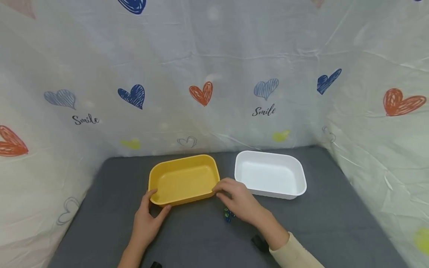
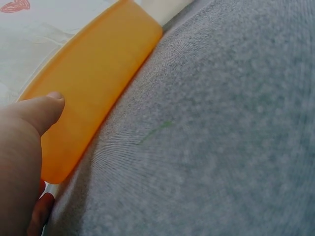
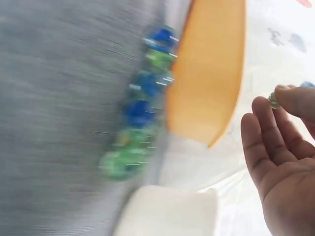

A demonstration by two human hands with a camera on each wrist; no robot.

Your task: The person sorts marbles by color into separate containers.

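Note:
My left hand [image 1: 144, 225] holds the near left corner of a yellow rectangular tray [image 1: 184, 180], with its thumb against the outer wall. Above the tray's near right corner is my right hand [image 1: 241, 201]. In the right wrist view, its thumb and fingers pinch a small green glass marble [image 3: 274, 101]. A blue marble [image 3: 307, 84] shows just past the thumb at the picture's edge. Several blue and green marbles [image 1: 227, 215] lie on the cloth below the right hand, partly covered by it; they look blurred in the right wrist view.
To the right of the yellow tray stands a white rectangular tray [image 1: 271, 175]. Dark grey cloth [image 1: 197, 238] covers the table. Behind it hangs a pale curtain [image 1: 228, 123] with printed hearts. A small black object [image 1: 259, 243] is beside the right wrist.

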